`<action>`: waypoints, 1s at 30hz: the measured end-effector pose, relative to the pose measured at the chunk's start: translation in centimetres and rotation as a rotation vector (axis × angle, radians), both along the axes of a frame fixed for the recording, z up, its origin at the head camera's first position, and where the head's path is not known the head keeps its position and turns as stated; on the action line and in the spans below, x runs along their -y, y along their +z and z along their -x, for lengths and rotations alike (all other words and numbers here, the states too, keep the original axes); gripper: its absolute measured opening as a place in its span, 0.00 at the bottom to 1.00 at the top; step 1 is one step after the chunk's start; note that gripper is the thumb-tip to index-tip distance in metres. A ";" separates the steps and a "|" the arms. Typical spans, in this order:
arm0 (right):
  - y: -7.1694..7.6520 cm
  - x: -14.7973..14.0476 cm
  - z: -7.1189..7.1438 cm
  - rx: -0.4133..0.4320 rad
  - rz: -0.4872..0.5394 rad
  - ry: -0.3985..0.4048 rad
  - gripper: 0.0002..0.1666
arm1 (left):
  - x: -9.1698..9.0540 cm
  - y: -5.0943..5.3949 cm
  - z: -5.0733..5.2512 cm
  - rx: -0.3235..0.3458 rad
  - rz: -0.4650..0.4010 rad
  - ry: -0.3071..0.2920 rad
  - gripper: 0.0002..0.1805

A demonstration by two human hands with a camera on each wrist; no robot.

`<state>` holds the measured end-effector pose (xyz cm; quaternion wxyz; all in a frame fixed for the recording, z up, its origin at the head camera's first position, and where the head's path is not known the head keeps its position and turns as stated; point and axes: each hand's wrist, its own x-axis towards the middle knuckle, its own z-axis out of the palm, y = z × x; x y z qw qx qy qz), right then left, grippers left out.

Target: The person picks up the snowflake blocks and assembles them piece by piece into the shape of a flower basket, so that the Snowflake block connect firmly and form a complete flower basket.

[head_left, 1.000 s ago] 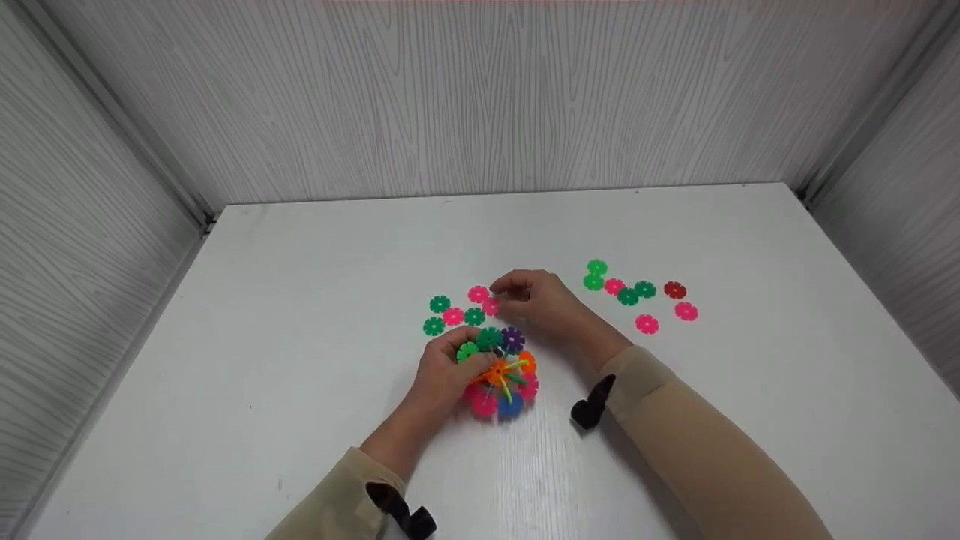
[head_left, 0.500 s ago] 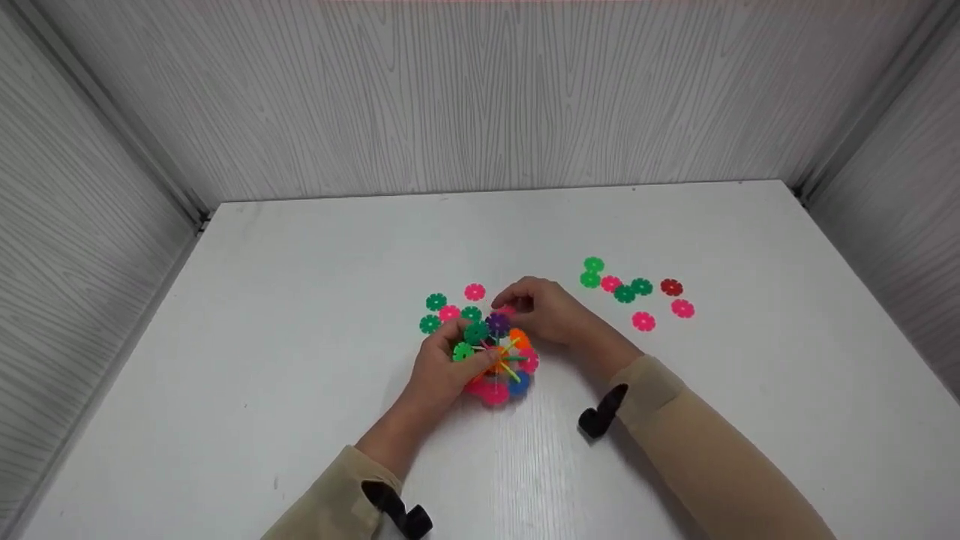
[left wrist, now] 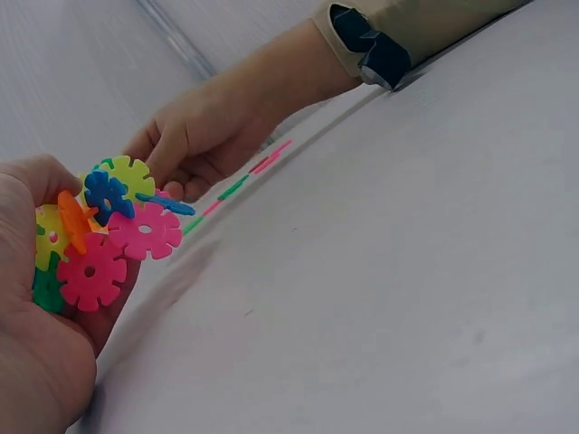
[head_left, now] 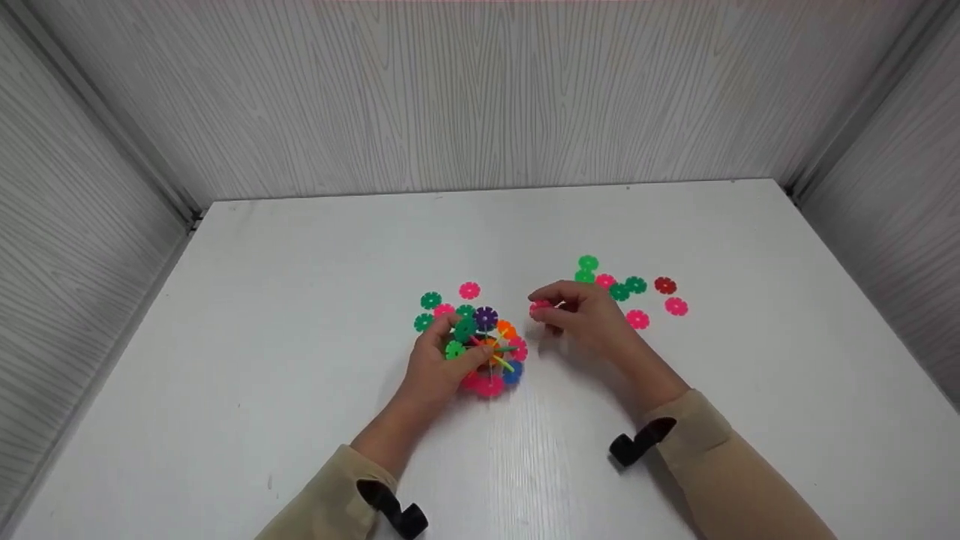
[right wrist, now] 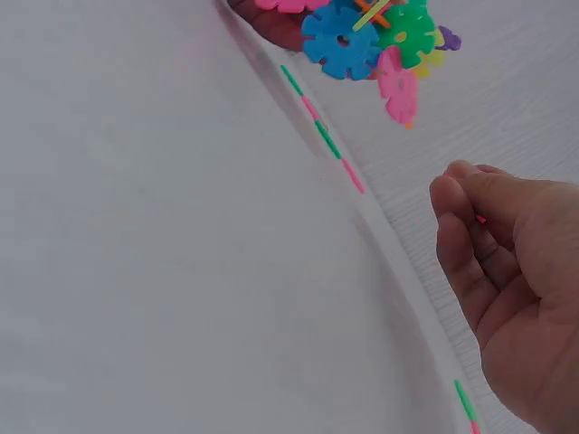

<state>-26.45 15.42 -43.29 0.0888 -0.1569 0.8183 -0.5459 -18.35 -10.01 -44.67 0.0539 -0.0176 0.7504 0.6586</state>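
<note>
My left hand (head_left: 436, 369) grips a round cluster of joined notched discs (head_left: 489, 385), its thumb over the orange centre. Purple, green, orange, pink and blue discs ring that cluster. To its right, my right hand (head_left: 598, 319) pinches one pink disc (head_left: 539, 308) between thumb and fingers, apart from the cluster. In the left wrist view, the cluster's pink disc (left wrist: 91, 271) faces the camera beside the palm. The right wrist view has the right hand (right wrist: 507, 271) with its fingers bent together, mostly hiding the disc; the cluster's blue disc (right wrist: 340, 39) is above and to the left.
Loose green and pink discs lie just behind the left hand, among them a pink one (head_left: 469, 290). Behind and right of the right hand lie several more, including a dark red disc (head_left: 665, 285). The white table (head_left: 300, 262) meets panelled walls at the back and sides.
The right hand has moved right, away from the cluster, with a pink disc from the group behind the left hand. The left hand has turned the cluster and shifted it slightly up and left.
</note>
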 end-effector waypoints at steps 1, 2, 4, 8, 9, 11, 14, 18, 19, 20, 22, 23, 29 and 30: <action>0.2 -0.1 -0.2 -0.011 0.022 0.017 0.19 | 0.1 0.0 0.0 -0.002 0.006 0.004 0.30; 0.4 -0.1 -0.4 -0.022 0.049 0.037 0.19 | 0.1 0.0 0.0 -0.006 0.010 0.005 0.29; 0.7 0.1 -0.8 -0.050 0.095 0.078 0.18 | 0.2 0.0 0.0 -0.012 0.015 0.008 0.29; 1.2 0.9 -1.6 -0.100 0.146 0.123 0.14 | 0.2 0.0 0.0 -0.027 0.008 0.006 0.29; 1.3 1.1 -1.7 -0.111 0.154 0.128 0.13 | 0.2 0.0 0.0 -0.032 0.007 0.004 0.28; 1.3 1.5 -1.9 -0.132 0.160 0.134 0.12 | 0.2 -0.1 0.0 -0.046 0.006 -0.002 0.27; 1.2 1.8 -2.1 -0.167 0.164 0.149 0.11 | 0.1 -0.1 0.1 -0.062 0.003 -0.010 0.24; 1.1 1.9 -2.2 -0.197 0.154 0.172 0.11 | 0.0 0.0 0.2 -0.061 0.008 -0.004 0.24; 1.1 1.9 -2.2 -0.200 0.150 0.175 0.11 | 0.0 0.0 0.2 -0.060 0.009 -0.002 0.24; 1.2 1.8 -2.2 -0.203 0.144 0.179 0.12 | 0.0 0.0 0.2 -0.061 0.013 -0.001 0.24; 1.3 1.8 -2.2 -0.209 0.130 0.187 0.12 | 0.0 -0.1 0.2 -0.062 0.014 0.001 0.24; 1.3 1.8 -2.2 -0.215 0.122 0.190 0.12 | 0.0 -0.1 0.2 -0.064 0.014 -0.001 0.24; 1.2 1.8 -2.1 -0.262 0.092 0.215 0.12 | 0.0 -0.3 0.3 -0.067 0.012 -0.009 0.25; 1.2 1.8 -2.1 -0.269 0.092 0.218 0.11 | 0.1 -0.3 0.3 -0.066 0.010 -0.011 0.25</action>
